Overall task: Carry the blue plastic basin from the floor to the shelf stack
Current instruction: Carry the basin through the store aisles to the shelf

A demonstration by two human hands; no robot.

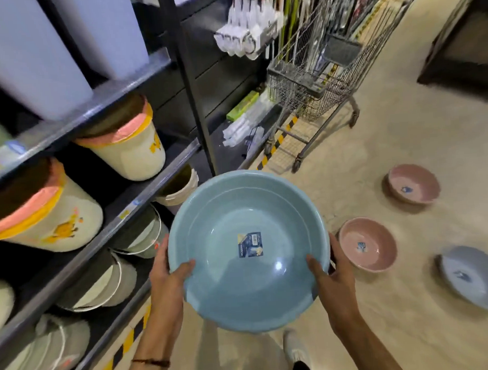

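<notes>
Carrying is in hand: the left grip (168, 273) and right grip (333, 275) each clasp the rim of the blue basin (224, 213), held in the air just right of the shelf (143, 196). Next, I judge, it needs a turn left toward that shelf.

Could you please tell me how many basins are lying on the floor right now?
3: the far pink basin, right of the cart; the near pink basin, beside the right hand; the pale blue basin at the right edge. Others may lie outside the view.
</notes>
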